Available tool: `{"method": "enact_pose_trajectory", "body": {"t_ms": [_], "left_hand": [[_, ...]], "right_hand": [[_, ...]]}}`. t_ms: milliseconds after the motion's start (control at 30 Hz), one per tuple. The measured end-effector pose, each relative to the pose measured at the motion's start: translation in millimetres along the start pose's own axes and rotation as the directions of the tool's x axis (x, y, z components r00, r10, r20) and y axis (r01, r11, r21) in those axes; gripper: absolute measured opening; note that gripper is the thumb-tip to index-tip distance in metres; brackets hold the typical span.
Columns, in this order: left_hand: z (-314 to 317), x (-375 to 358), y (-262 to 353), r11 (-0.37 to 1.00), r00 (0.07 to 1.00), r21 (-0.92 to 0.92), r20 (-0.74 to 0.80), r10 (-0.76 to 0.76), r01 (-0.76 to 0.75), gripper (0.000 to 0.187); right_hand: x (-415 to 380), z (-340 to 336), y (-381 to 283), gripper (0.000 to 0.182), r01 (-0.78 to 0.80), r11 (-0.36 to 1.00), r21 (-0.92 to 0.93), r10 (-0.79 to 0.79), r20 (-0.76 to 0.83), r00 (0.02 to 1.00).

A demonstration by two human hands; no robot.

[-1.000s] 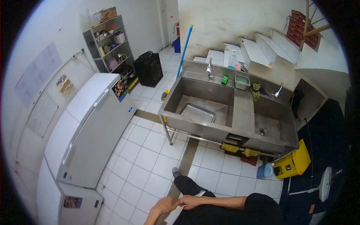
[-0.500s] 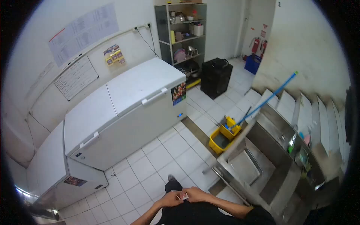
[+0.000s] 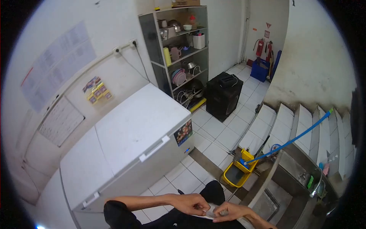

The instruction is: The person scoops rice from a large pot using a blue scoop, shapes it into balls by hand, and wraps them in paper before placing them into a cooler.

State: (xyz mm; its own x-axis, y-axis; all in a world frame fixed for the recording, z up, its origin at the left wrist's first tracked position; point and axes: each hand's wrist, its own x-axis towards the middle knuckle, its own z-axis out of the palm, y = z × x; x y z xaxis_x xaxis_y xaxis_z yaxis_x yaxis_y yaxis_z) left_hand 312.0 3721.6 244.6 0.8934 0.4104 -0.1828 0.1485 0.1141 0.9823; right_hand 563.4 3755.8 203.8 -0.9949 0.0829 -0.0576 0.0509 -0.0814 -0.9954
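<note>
In front of my lap, my left hand (image 3: 188,204) and my right hand (image 3: 230,212) are close together. Their fingers are closed in a pinch on a thin white strip (image 3: 210,213), perhaps cloth or plastic; its exact kind is too small to tell. The fingers partly hide it. Dark clothing is right below both hands.
A white chest freezer (image 3: 129,129) stands along the left wall. Ahead are a metal shelf (image 3: 162,78) with kitchenware and a black speaker (image 3: 223,97). To the right are a yellow mop bucket (image 3: 228,177), a blue-handled mop (image 3: 293,138), a steel sink (image 3: 263,179) and stairs (image 3: 278,118).
The view has swung and moved forward, bringing the shelf, speaker and bucket nearer. My hands have shifted right in the view and are slightly farther apart, with the white strip still between them.
</note>
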Motion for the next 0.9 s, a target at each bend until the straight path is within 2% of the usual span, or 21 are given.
{"method": "enact_pose_trajectory", "body": {"t_ms": [67,100,133,167,200,233,267,300,433,500,567,600,633,667,700,733,767,800,833,867,900], "left_hand": [[-49,14,14,0.956,0.982,0.277,-0.130,0.139,-0.099,0.032],[-75,21,27,0.931,0.977,0.361,-0.173,0.121,-0.051,0.030],[-103,28,33,0.930,0.977,0.363,-0.175,0.122,-0.051,0.030],[-130,36,38,0.887,0.969,0.456,-0.180,0.167,-0.068,0.028],[-156,47,42,0.837,0.961,0.542,-0.183,0.207,-0.077,0.027],[-184,58,48,0.843,0.961,0.534,-0.193,0.199,-0.067,0.027],[-211,68,54,0.790,0.951,0.610,-0.203,0.234,-0.064,0.032],[-235,77,60,0.727,0.939,0.684,-0.208,0.272,-0.059,0.037],[-326,98,95,0.648,0.929,0.760,-0.272,0.253,0.046,0.040],[-362,106,101,0.595,0.876,0.802,-0.317,0.363,0.043,0.039],[-395,115,103,0.554,0.816,0.830,-0.358,0.453,0.056,0.039],[-413,119,104,0.576,0.802,0.814,-0.391,0.451,0.074,0.039],[-433,123,106,0.524,0.756,0.849,-0.385,0.529,0.066,0.038],[-454,125,106,0.471,0.708,0.880,-0.370,0.602,0.060,0.037],[-480,126,102,0.484,0.684,0.870,-0.410,0.604,0.095,0.036],[-506,127,104,0.562,0.643,0.818,-0.498,0.581,0.125,0.035],[-531,128,99,0.645,0.633,0.755,-0.556,0.538,0.115,0.037],[-556,132,97,0.833,0.538,0.552,-0.696,0.475,-0.021,0.042],[-579,135,93,0.930,0.460,0.319,-0.809,0.367,-0.183,0.048],[-599,135,80,0.926,0.463,0.325,-0.802,0.378,-0.193,0.048],[-620,136,64,0.909,0.481,0.099,-0.822,0.304,-0.405,0.045]], "right_hand": [[11,-30,4,0.033,0.045,0.998,0.051,-0.041,-0.071,0.997],[13,-50,9,0.034,-0.017,0.989,0.149,0.039,-0.146,0.989],[15,-73,13,0.036,-0.073,0.966,0.249,0.127,-0.207,0.970],[19,-95,13,0.036,-0.046,0.949,0.313,0.134,-0.263,0.956],[22,-124,8,0.036,-0.052,0.947,0.317,0.138,-0.253,0.958],[26,-155,-2,0.037,-0.041,0.961,0.274,0.126,-0.302,0.945],[30,-185,-15,0.038,-0.031,0.972,0.234,0.113,-0.349,0.930],[32,-216,-27,0.037,-0.117,0.966,0.230,0.194,-0.346,0.918],[53,-326,-66,0.032,-0.180,0.974,0.135,0.213,-0.297,0.931],[58,-369,-71,0.030,-0.143,0.986,0.089,0.166,-0.351,0.922],[62,-413,-73,0.029,-0.215,0.972,0.093,0.234,-0.328,0.915],[66,-435,-73,0.029,-0.259,0.963,0.073,0.269,-0.330,0.905],[75,-447,-79,0.032,-0.083,0.995,0.061,0.102,-0.461,0.881],[83,-469,-74,0.032,-0.094,0.993,0.067,0.114,-0.438,0.892],[88,-489,-66,0.033,-0.035,0.998,0.055,0.060,-0.557,0.828],[93,-499,-61,0.034,0.020,0.999,0.045,0.016,-0.672,0.740],[105,-523,-78,0.033,-0.031,0.984,0.175,0.137,-0.636,0.760],[122,-553,-101,0.033,-0.085,0.952,0.293,0.249,-0.586,0.771],[141,-578,-111,0.033,-0.087,0.952,0.292,0.251,-0.590,0.767],[158,-603,-121,0.032,0.058,0.964,0.261,0.072,-0.462,0.884],[170,-623,-128,0.033,0.203,0.948,0.245,-0.120,-0.316,0.941]]}}
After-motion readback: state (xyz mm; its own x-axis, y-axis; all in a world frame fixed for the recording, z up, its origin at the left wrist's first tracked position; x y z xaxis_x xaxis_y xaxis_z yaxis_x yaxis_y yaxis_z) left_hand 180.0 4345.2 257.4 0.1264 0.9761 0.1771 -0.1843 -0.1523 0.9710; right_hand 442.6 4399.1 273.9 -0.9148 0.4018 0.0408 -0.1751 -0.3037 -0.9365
